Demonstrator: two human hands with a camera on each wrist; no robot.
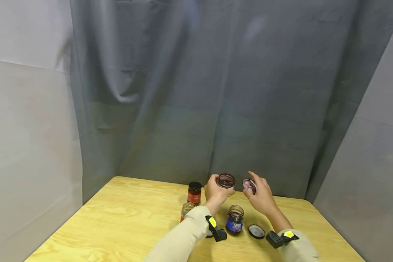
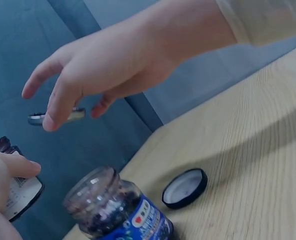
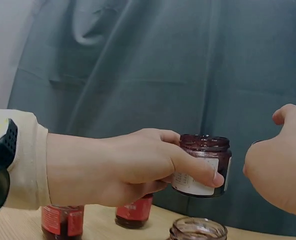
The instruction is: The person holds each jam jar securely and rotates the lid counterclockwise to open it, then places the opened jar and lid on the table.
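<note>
My left hand (image 1: 217, 186) grips a small open dark-red jar (image 1: 226, 181) with a white label and holds it up above the table's far side. The right wrist view shows its thumb and fingers wrapped round the jar (image 3: 202, 166). My right hand (image 1: 254, 186) is just to the jar's right and pinches a small round lid (image 1: 250, 185) in its fingertips. In the left wrist view this lid (image 2: 57, 117) shows edge-on behind the fingers (image 2: 62, 102). Lid and jar are apart.
On the wooden table (image 1: 124, 222) stand a red jar with a black cap (image 1: 194, 193), an open amber jar (image 1: 186, 209) and an open blue-labelled jar (image 1: 235, 219). A loose black lid (image 1: 256, 231) lies beside it. Grey curtain hangs behind.
</note>
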